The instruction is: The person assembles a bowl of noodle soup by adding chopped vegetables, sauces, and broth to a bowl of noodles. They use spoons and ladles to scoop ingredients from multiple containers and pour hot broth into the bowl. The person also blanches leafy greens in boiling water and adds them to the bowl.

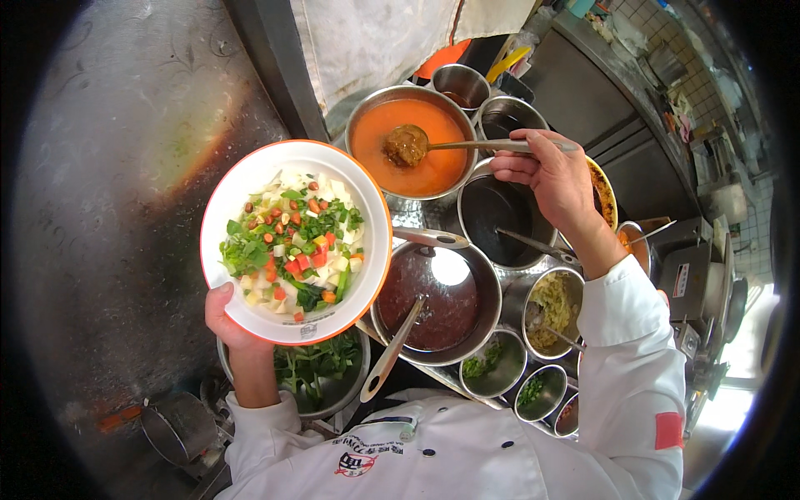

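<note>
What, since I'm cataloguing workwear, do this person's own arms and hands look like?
Both arms wear long white sleeves: the left sleeve and the right sleeve, which bears a red, roughly rectangular patch. The right hand is bare, with no glove; the left hand, partly hidden, shows no glove either.

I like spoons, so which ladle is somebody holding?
The ladle in the right hand, heaped with brown sauce; the others rest unheld in pots.

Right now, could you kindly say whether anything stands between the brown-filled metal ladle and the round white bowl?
Between the ladle and the bowl, only the bowl's rim and that of the round, orange-filled metal pot show; heights are unclear.
</note>
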A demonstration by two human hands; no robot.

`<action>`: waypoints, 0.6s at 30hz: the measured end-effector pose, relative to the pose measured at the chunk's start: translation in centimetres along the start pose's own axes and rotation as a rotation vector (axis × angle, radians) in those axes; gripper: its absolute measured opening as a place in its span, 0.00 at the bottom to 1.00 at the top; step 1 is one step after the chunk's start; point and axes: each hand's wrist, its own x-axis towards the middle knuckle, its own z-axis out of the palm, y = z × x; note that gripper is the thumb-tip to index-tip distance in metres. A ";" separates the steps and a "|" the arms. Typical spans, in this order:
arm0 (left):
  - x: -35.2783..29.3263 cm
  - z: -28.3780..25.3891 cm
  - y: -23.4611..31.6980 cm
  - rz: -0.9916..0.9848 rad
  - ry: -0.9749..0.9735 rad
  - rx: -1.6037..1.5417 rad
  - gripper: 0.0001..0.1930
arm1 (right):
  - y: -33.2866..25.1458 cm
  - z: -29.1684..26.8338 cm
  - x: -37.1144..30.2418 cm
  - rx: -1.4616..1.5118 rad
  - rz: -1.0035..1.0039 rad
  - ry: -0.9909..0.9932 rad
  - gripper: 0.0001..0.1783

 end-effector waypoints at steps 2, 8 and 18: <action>0.1 0.3 -0.1 -0.012 0.032 -0.016 0.34 | -0.1 0.0 0.1 0.009 0.009 0.022 0.15; -0.2 0.6 0.3 0.004 0.008 -0.033 0.34 | -1.0 0.3 -0.1 0.044 -0.005 0.057 0.16; -0.3 0.0 0.4 0.003 0.049 -0.020 0.34 | -0.8 1.1 -0.7 -0.055 -0.042 0.025 0.16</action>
